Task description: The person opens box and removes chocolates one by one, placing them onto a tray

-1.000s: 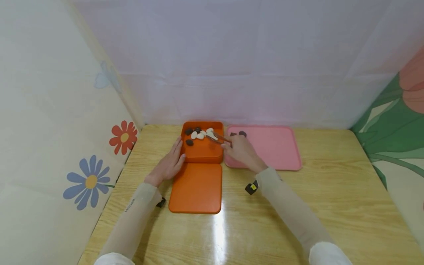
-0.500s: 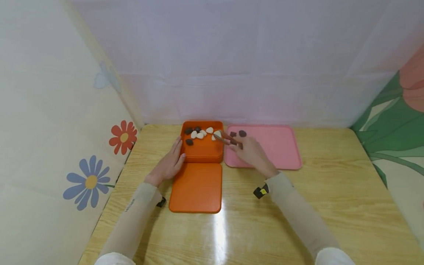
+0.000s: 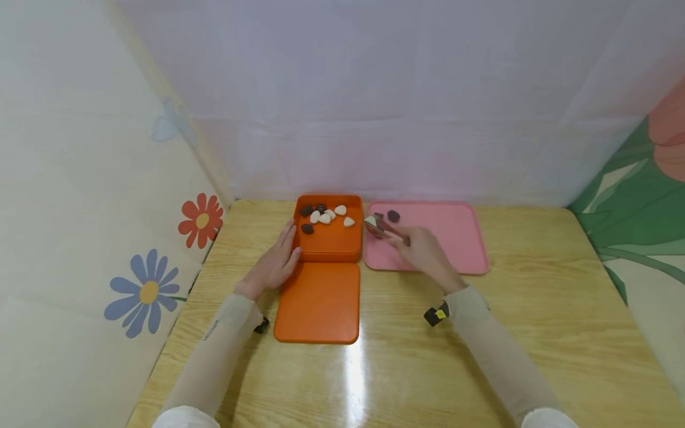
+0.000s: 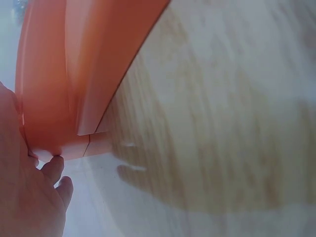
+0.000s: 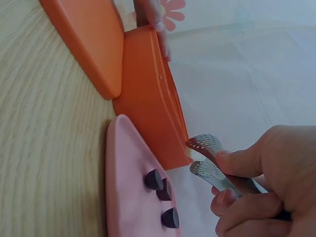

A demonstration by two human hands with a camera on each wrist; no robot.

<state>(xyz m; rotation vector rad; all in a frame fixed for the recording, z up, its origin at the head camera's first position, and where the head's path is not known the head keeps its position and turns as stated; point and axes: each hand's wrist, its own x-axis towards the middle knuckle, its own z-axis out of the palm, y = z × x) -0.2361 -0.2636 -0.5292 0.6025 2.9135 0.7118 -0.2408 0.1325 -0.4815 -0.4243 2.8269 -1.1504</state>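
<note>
The right hand grips metal tongs between thumb and curled fingers; at their perforated tips a white piece shows above the near-left part of the pink tray, on which dark pieces lie. The left hand, fingers extended, rests against the left wall of the orange box. Inside are more white pieces and dark ones. Tray and box stand side by side on the wooden desk, with a flat orange lid just before the box.
</note>
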